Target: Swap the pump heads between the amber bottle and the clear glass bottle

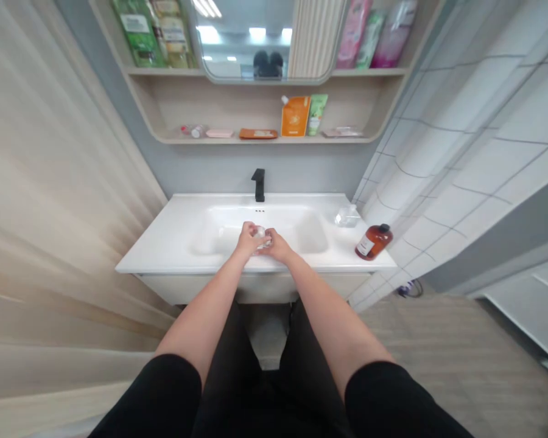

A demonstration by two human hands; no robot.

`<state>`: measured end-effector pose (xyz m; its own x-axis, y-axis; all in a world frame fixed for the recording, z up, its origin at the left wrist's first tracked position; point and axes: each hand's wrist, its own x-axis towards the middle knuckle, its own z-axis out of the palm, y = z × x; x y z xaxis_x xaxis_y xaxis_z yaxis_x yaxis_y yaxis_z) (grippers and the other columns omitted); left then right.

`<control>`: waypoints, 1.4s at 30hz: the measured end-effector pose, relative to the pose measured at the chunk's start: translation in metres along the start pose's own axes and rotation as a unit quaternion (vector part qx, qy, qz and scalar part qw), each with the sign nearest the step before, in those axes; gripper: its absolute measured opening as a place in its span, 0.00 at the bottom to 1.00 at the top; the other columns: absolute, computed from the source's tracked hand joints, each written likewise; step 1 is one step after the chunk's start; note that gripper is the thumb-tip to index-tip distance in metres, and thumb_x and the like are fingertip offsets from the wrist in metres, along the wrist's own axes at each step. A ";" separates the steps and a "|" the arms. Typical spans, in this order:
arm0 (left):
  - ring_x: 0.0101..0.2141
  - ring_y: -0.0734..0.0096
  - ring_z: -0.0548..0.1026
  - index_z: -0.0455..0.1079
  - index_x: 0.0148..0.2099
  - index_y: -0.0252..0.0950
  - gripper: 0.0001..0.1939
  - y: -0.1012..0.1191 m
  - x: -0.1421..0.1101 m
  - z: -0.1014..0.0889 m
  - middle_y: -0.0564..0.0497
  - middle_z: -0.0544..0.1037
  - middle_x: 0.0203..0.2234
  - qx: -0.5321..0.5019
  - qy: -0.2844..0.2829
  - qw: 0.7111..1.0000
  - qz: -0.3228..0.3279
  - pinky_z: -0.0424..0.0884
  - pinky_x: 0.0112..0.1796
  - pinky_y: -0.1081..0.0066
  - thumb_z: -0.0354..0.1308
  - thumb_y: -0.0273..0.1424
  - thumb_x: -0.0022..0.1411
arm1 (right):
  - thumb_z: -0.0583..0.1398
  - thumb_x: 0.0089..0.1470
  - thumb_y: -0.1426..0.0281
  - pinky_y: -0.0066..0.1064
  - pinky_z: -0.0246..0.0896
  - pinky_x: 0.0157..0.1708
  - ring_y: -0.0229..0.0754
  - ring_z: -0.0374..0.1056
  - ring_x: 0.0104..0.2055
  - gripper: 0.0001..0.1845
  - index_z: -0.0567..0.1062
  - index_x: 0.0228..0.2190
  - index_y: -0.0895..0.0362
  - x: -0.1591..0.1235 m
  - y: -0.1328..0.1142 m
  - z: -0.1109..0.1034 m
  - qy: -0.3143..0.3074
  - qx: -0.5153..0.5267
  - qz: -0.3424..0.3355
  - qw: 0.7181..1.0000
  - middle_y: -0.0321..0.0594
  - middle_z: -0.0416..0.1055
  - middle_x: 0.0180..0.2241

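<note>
Both my hands meet over the front of the white sink basin point(210, 234). My left hand point(247, 238) and my right hand point(276, 245) are closed together around a small clear or whitish thing point(261, 232) that I cannot name at this size. The fingers curl around it from both sides. A black faucet point(258, 184) stands behind the basin, straight beyond my hands.
An amber bottle point(373, 241) with a black cap and a clear container point(347, 215) sit on the counter's right side. A shelf point(265, 140) above holds an orange pouch point(295, 115), a green pouch and flat items. A mirror hangs above; tiled wall at right.
</note>
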<state>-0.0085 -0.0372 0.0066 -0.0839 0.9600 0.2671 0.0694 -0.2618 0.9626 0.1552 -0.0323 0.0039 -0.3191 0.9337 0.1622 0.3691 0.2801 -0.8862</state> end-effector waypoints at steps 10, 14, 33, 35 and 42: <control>0.39 0.66 0.76 0.61 0.60 0.45 0.46 -0.004 0.001 -0.002 0.58 0.75 0.37 -0.018 -0.012 1.000 0.001 0.72 0.46 0.65 0.80 0.38 0.42 | 0.81 0.30 0.55 0.37 0.67 0.44 0.47 0.73 0.41 0.47 0.67 0.48 0.50 0.001 0.002 0.002 -0.006 0.013 -0.007 1.000 0.32 0.76 0.40; 0.43 0.64 0.77 0.61 0.59 0.45 0.47 -0.005 0.001 -0.001 0.55 0.74 0.42 -0.011 0.028 1.000 0.006 0.72 0.48 0.64 0.81 0.37 0.40 | 0.81 0.30 0.57 0.37 0.68 0.44 0.48 0.74 0.41 0.46 0.66 0.47 0.50 0.003 0.001 0.002 -0.004 -0.003 -0.002 1.000 0.31 0.76 0.38; 0.44 0.63 0.76 0.60 0.69 0.46 0.55 -0.002 0.000 -0.002 0.53 0.75 0.44 -0.034 -0.008 0.999 0.021 0.73 0.49 0.62 0.80 0.37 0.42 | 0.82 0.30 0.55 0.37 0.68 0.42 0.47 0.74 0.40 0.46 0.68 0.47 0.50 -0.002 -0.003 0.001 0.006 -0.018 -0.016 1.000 0.31 0.77 0.38; 0.41 0.64 0.76 0.59 0.69 0.46 0.53 -0.005 0.000 -0.002 0.53 0.76 0.43 -0.048 -0.033 0.998 0.005 0.73 0.47 0.63 0.79 0.37 0.44 | 0.81 0.32 0.56 0.36 0.68 0.41 0.46 0.74 0.39 0.44 0.69 0.48 0.50 -0.003 -0.006 0.001 0.003 -0.020 -0.022 1.000 0.31 0.77 0.39; 0.44 0.65 0.79 0.64 0.67 0.44 0.52 -0.007 0.000 -0.002 0.53 0.78 0.44 -0.045 0.007 0.999 0.030 0.74 0.49 0.65 0.82 0.32 0.40 | 0.82 0.31 0.56 0.38 0.70 0.44 0.48 0.75 0.42 0.47 0.69 0.49 0.51 -0.003 -0.006 0.000 0.005 -0.041 -0.014 0.999 0.34 0.78 0.41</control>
<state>-0.0110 -0.0360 -0.0003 -0.0967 0.9408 0.3249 -0.0148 -0.3277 0.9447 0.1536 -0.0369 0.0083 -0.3216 0.9273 0.1917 0.4303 0.3235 -0.8427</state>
